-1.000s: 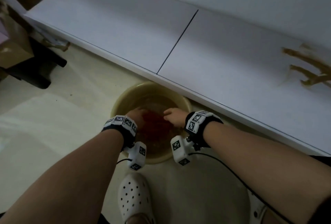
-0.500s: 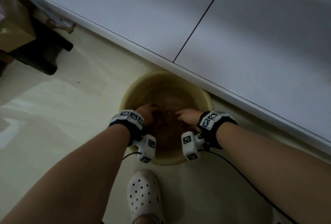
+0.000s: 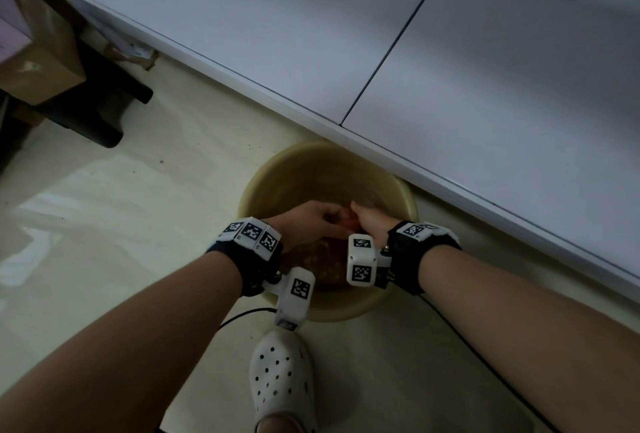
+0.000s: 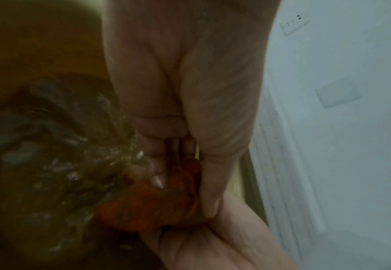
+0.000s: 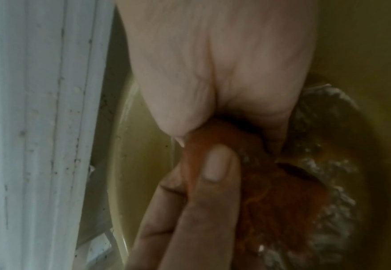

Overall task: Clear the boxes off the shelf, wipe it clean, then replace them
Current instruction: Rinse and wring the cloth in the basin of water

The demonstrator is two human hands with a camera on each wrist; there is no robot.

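I'm crouching over the yellow basin (image 3: 398,301) in the lower middle of the head view, and both my hands are meeting over it with the orange cloth (image 4: 166,201) bunched up between them. My left hand (image 3: 311,221) is clenching one end of the cloth, fingers (image 4: 157,164) curled around it and thumb lying along the top. My right hand (image 3: 369,221) is gripping the other end; in the right wrist view the cloth (image 5: 271,182) is sticking out below my palm, with my left thumb (image 5: 215,168) pressing on it from the bottom of the frame. So the cloth is sitting right where the two hands touch, just above the murky brown water (image 4: 51,164), which is looking foamy and churned up in the left half of the left wrist view.

The white shelf (image 3: 485,93) is running diagonally across the upper right of the head view, its front edge passing right by the far rim of the basin. A cardboard box (image 3: 38,61) is sitting at the far left edge of the frame. My white clog (image 3: 280,384) is showing at the bottom centre, just below the basin.
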